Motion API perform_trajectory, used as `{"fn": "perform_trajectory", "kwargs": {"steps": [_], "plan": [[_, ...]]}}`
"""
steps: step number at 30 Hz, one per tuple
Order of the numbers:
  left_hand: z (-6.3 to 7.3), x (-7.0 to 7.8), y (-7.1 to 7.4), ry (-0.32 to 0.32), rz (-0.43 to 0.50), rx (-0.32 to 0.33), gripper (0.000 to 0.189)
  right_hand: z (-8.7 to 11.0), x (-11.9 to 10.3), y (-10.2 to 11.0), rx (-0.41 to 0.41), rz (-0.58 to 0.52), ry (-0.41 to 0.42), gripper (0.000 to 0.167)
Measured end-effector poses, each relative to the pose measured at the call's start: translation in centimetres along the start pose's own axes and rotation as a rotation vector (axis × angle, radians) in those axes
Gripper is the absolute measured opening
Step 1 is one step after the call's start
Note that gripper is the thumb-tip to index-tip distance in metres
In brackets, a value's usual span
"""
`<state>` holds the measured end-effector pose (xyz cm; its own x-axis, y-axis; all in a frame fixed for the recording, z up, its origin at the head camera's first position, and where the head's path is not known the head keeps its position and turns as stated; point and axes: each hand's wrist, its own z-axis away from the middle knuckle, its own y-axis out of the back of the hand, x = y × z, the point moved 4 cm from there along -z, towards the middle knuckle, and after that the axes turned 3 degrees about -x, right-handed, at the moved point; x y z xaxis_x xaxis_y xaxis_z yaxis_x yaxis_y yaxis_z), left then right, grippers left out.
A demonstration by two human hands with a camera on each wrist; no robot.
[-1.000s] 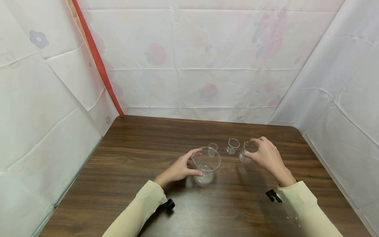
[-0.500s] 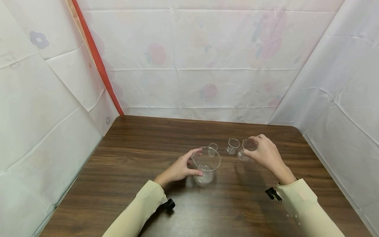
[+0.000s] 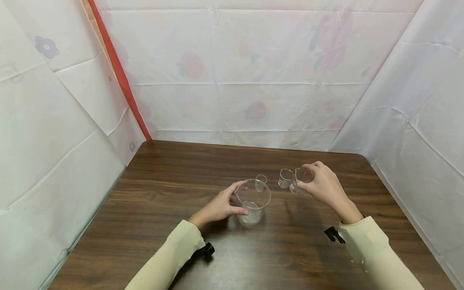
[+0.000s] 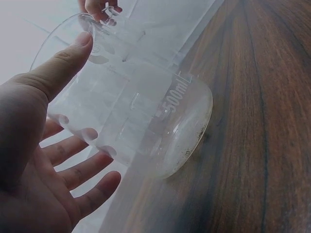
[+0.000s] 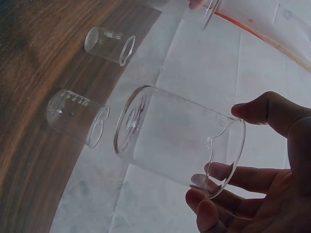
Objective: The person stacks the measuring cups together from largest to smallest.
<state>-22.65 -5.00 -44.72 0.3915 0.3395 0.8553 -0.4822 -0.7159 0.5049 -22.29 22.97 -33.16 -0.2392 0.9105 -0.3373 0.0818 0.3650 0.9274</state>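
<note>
A: How do the hands stand, as we see them?

B: We see the left hand [image 3: 221,205] curved around the large beaker [image 3: 251,211], thumb on the near side and fingers on the far side; the glass, marked 500ml, stands upright on the dark wooden table [image 3: 163,193]

A: And at right?

B: We find the right hand [image 3: 322,183] pinching the 100-mark beaker [image 5: 172,138] by its rim, the glass raised above the wood

A: Where are the others?

B: We count two more: the graduated beaker [image 5: 77,116] stands just left of the raised one, so near that we cannot tell whether they touch, and the smallest beaker [image 5: 109,46] stands farther left, just beyond the large beaker

A: And around them?

B: We see pale sleeves [image 3: 170,253] on both arms, a black fitting [image 3: 207,250] at each wrist, a white curtain [image 3: 224,72] with faint fruit prints on the far side, and a red strip [image 3: 119,76] running down at far left
</note>
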Motion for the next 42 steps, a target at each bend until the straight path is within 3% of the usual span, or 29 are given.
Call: {"fn": "perform_trajectory", "kwargs": {"steps": [31, 42], "plan": [[0.0, -0.3, 0.0, 0.017, -0.015, -0.025, 0.091, -0.7, -2.4, 1.1, -0.004, -0.053, 0.09, 0.049], [0.0, -0.3, -0.1, 0.029, -0.008, -0.024, 0.091, -0.8, -3.6, 1.5, -0.025, -0.049, 0.163, 0.05]]}}
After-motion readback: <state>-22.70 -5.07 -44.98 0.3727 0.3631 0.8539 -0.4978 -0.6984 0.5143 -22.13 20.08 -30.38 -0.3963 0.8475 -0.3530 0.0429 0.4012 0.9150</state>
